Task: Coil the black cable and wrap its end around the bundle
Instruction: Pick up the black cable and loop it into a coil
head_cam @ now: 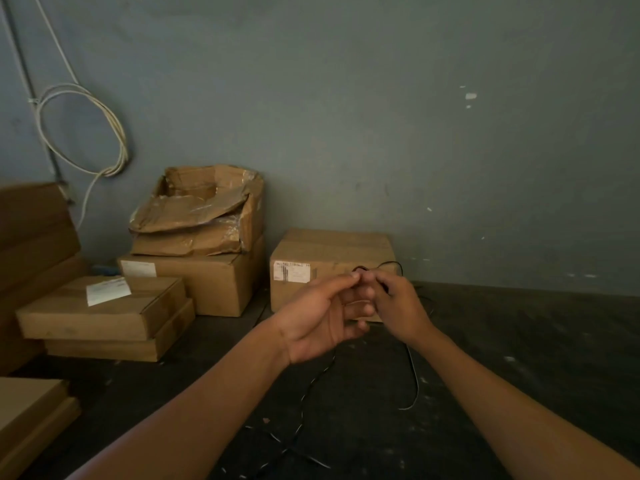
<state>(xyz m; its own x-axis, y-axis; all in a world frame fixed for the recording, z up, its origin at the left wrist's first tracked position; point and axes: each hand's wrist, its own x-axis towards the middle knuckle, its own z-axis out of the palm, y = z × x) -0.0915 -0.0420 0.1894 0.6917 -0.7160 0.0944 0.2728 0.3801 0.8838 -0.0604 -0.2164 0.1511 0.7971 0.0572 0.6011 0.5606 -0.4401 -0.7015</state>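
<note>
I see the fingers (353,277) of my left hand (318,320) and those of my right hand (398,308) meeting tip to tip, held up in front of me at the middle of the scene. Both sets are pinched together on the black cable (414,379); a small loop of it rises just above the right fingers, against the box behind. My left palm faces right and is partly open below the pinch, while the right hand is curled, its back toward me.

From the hands the cable drops in two runs: one curves down on the right and ends near the floor (519,341), the other trails down and left, toward me, lying loosely across the dark floor between my forearms. It is not yet coiled.

Just beyond the hands a sealed cardboard box (311,251) with a white label sits against the grey wall (381,116). Further left are stacked boxes, the top one a torn open box (201,209). A white cable coil (83,129) hangs on the wall at far left.
</note>
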